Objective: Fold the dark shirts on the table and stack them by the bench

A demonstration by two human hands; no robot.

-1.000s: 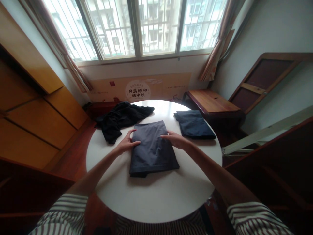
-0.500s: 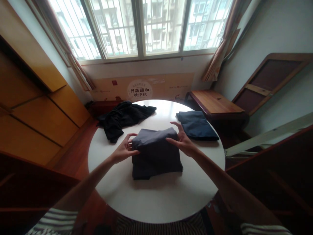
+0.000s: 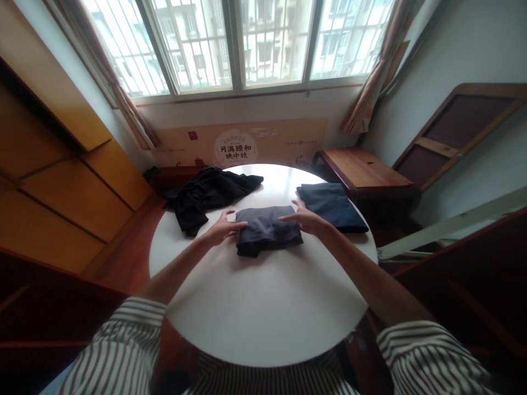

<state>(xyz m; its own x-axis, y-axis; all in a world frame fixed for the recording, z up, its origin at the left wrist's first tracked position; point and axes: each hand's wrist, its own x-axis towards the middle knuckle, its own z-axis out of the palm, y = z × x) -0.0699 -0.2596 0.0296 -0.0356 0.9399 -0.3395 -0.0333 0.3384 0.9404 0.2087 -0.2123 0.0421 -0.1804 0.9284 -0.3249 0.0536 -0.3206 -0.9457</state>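
A folded dark grey garment [image 3: 269, 229] lies near the middle of the white round table [image 3: 280, 307]. My left hand [image 3: 224, 227] grips its left edge, thumb on top and the other fingers behind or beneath. On the opposite side, my right hand [image 3: 307, 218] pinches the right edge in the same way. Behind and to the left is a crumpled black garment [image 3: 206, 195]. A folded dark navy garment [image 3: 331, 207] lies flat just beyond my right hand.
Past the table's right rim stands a low wooden table [image 3: 368, 167]. Orange-brown cabinets [image 3: 78, 203] line the left side. A barred window [image 3: 272, 44] with curtains fills the far wall, above a printed banner [image 3: 236, 144].
Both hands have moved forward, away from me, with the grey garment. It now lies lower and flatter, farther from the near edge. The black and navy garments have stayed put.
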